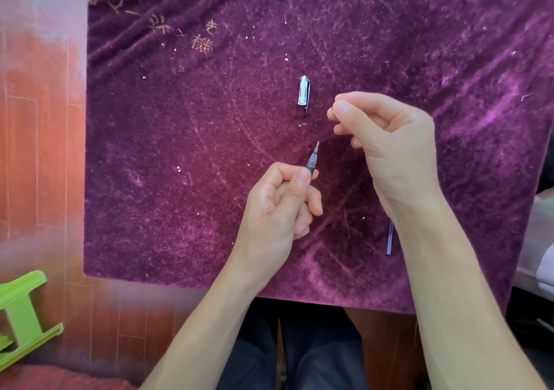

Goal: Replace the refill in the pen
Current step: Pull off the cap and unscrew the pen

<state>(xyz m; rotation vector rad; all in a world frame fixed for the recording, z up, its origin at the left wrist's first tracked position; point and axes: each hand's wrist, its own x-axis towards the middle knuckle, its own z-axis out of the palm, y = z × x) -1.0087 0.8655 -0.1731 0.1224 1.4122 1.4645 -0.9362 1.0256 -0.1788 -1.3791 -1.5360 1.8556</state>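
My left hand (283, 206) grips the pen (313, 157) by its grey grip section, with the pointed tip aimed up and away from me. Most of the pen's barrel is hidden inside the fist. My right hand (386, 141) hovers just above and right of the tip, thumb and forefinger pinched on a tiny dark piece (331, 109) that I cannot identify. The clear pen cap (304, 93) with a dark clip lies on the purple cloth beyond both hands. A thin refill (390, 236) lies on the cloth partly under my right forearm.
A purple velvet cloth (209, 120) covers the table, wrinkled at the far left with gold embroidery. Red wooden floor (39, 150) lies to the left, and a green plastic stool (21, 314) stands at the lower left. My dark-trousered legs show below the table edge.
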